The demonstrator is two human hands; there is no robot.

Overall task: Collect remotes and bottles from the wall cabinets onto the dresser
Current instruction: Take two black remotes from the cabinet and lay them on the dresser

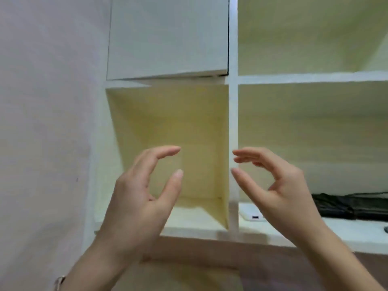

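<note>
On the left I see the bare wall [46, 122], and next to it the wall cabinet [233, 127], whose upper left door [168, 36] is closed. My left hand [144, 198] is raised in front of the lower left compartment [189, 215], fingers curved and apart, holding nothing; this compartment looks empty, so I think I should not search there. My right hand [279, 192] is in front of the divider, also loosely spread and empty. Behind it, on the lower right shelf, lies a flat white object [252, 215] that is maybe a remote, but it is partly hidden and blurred, so I cannot be sure. Further right lies a dark folded thing [352, 206]. I see no bottle here. I should reach with the right hand, grip the white object by its long edges, and lift it straight out.
</note>
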